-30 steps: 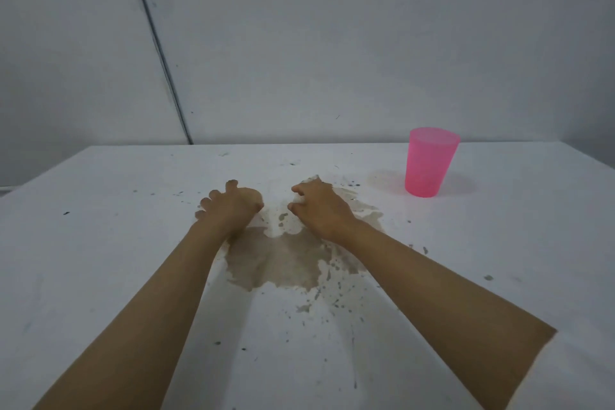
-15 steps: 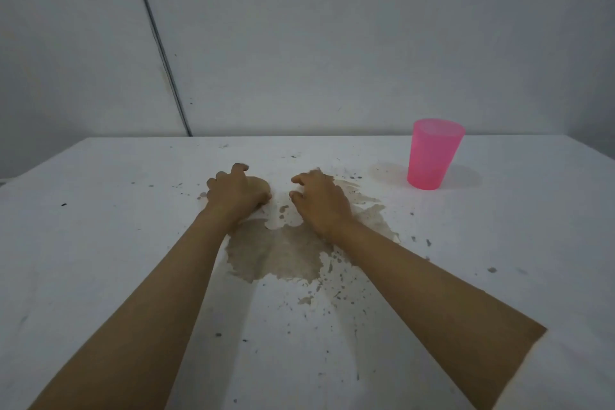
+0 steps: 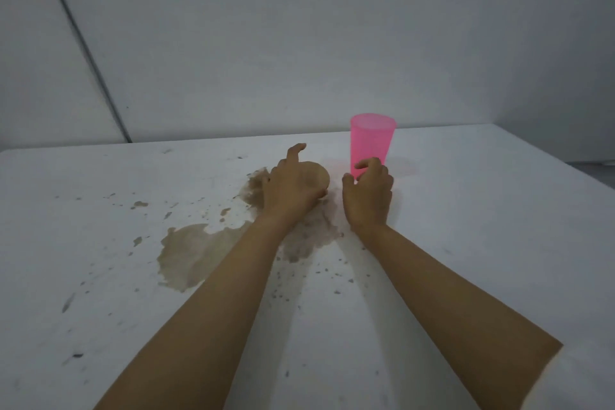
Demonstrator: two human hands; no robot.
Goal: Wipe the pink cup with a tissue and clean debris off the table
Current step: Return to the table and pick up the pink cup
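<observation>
both hands have left the middle of the brown spill (image 3: 189, 250) and swung toward the pink cup (image 3: 372, 143), which stands upright near the far edge of the table (image 3: 499, 243), right of centre. the left hand (image 3: 293, 188) curls round what looks like a soaked brown wad of tissue (image 3: 317, 176), index finger lifted. the right hand (image 3: 367, 198) is half-curled at the cup's foot, though whether it grips yet i cannot tell. so wiping the cup seems about to start, while the spill and dark specks (image 3: 286, 291) nearer the front edge are uncleaned.
</observation>
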